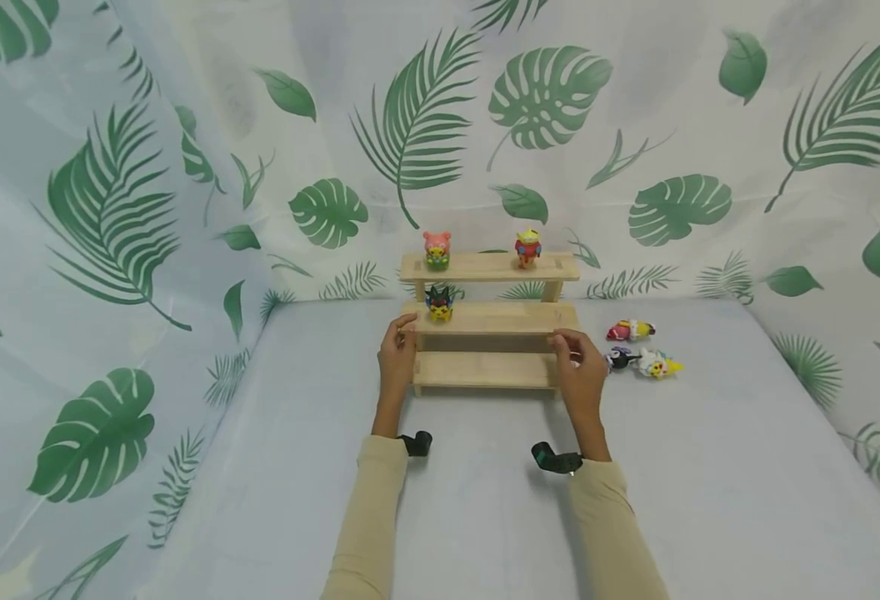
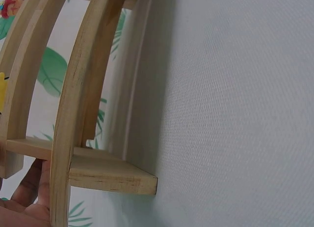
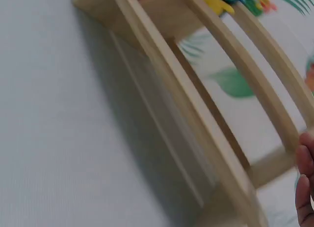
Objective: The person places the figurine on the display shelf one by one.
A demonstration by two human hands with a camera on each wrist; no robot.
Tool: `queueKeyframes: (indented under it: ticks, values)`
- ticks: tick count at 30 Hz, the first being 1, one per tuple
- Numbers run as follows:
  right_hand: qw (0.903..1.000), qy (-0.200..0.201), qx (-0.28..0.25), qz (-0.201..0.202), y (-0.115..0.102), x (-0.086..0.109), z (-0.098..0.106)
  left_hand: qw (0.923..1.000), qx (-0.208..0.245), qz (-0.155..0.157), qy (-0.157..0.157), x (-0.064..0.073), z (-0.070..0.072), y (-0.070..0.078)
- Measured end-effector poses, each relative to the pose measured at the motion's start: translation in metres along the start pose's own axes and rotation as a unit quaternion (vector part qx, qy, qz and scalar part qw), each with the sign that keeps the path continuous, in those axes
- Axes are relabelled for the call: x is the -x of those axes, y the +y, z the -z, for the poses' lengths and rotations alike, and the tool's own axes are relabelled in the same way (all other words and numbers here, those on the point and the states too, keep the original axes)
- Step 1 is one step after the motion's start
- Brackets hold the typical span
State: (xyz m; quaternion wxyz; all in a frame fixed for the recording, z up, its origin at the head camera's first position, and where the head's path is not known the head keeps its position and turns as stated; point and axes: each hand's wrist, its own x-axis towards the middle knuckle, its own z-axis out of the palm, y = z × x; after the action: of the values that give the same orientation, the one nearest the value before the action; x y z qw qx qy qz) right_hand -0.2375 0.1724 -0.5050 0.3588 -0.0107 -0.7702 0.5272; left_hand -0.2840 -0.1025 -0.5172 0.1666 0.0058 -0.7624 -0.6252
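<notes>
A three-tier wooden display stand (image 1: 485, 371) stands at the back of the table. My left hand (image 1: 397, 354) grips its left end at the middle tier, fingers against the side piece in the left wrist view. My right hand (image 1: 582, 375) holds the right end of that tier with curled fingers; the fingertips (image 3: 305, 156) show right at the wood in the right wrist view. On the top tier stand a pink-hooded toy figure (image 1: 437, 252) and a red-clad toy figure (image 1: 528, 250). A dark-hooded yellow figure (image 1: 440, 304) is on the middle tier's left.
Right of the stand, toy figures lie on the table: a red and yellow one (image 1: 630, 330), a black one (image 1: 620, 359) partly behind my right hand, and a white and yellow one (image 1: 657, 364). A leaf-print curtain (image 1: 440, 167) hangs close behind the stand.
</notes>
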Motion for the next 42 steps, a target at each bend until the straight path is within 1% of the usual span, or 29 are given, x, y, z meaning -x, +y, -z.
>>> queueKeyframes:
  ticks: [2,4,6,8,9,11,14,16,18,21,25,29,32,35,37,40,42]
  values:
    - [0.9986,0.040,0.003,-0.035,0.010,0.003,0.015,1.0000,0.001,-0.003,-0.002,-0.001,0.001,0.001]
    - [0.9932,0.080,0.023,-0.081,0.021,0.006,0.029,1.0000,0.003,-0.004,-0.003,-0.003,0.001,0.002]
    - [0.9829,0.116,0.044,-0.136,0.033,0.008,0.042,1.0000,0.004,-0.005,-0.003,-0.004,0.002,0.003]
    - [0.9708,0.145,0.051,-0.184,0.043,0.009,0.054,1.0000,0.006,-0.004,-0.004,-0.005,0.002,0.004]
    - [0.9648,0.157,0.052,-0.205,0.048,0.009,0.060,0.9999,0.008,-0.004,-0.005,-0.006,0.002,0.004]
    - [0.9558,0.170,0.050,-0.235,0.057,0.009,0.071,0.9999,0.010,-0.003,-0.005,-0.006,0.002,0.004]
    - [0.9490,0.166,0.056,-0.262,0.067,0.009,0.086,1.0000,0.009,-0.001,-0.004,-0.006,0.001,0.004]
    - [0.9460,0.151,0.063,-0.280,0.072,0.008,0.093,1.0000,0.006,0.000,-0.002,-0.006,0.001,0.003]
    - [0.9431,0.129,0.073,-0.298,0.077,0.005,0.099,1.0000,0.003,0.001,-0.001,-0.005,0.000,0.004]
    - [0.9395,0.078,0.091,-0.321,0.084,-0.002,0.107,1.0000,0.000,0.002,0.001,-0.004,-0.001,0.003]
    - [0.9359,0.001,0.109,-0.335,0.095,-0.014,0.118,1.0000,0.003,0.005,-0.002,-0.003,-0.002,0.002]
    - [0.9340,-0.065,0.135,-0.324,0.107,-0.025,0.131,0.9999,0.006,0.005,-0.007,-0.002,-0.003,0.001]
    - [0.9362,-0.113,0.149,-0.297,0.114,-0.031,0.139,1.0000,0.007,0.001,-0.006,-0.002,-0.002,0.001]
    - [0.9383,-0.160,0.148,-0.268,0.118,-0.035,0.144,1.0000,0.004,-0.002,-0.007,-0.002,-0.002,0.001]
    - [0.9379,-0.188,0.147,-0.252,0.117,-0.038,0.146,1.0000,0.004,-0.002,-0.007,-0.002,-0.002,0.001]
    - [0.9353,-0.214,0.152,-0.238,0.116,-0.041,0.148,1.0000,0.005,-0.001,-0.005,-0.001,-0.002,0.001]
    - [0.9335,-0.221,0.159,-0.233,0.115,-0.042,0.148,0.9999,0.010,0.000,-0.004,0.000,-0.002,0.001]
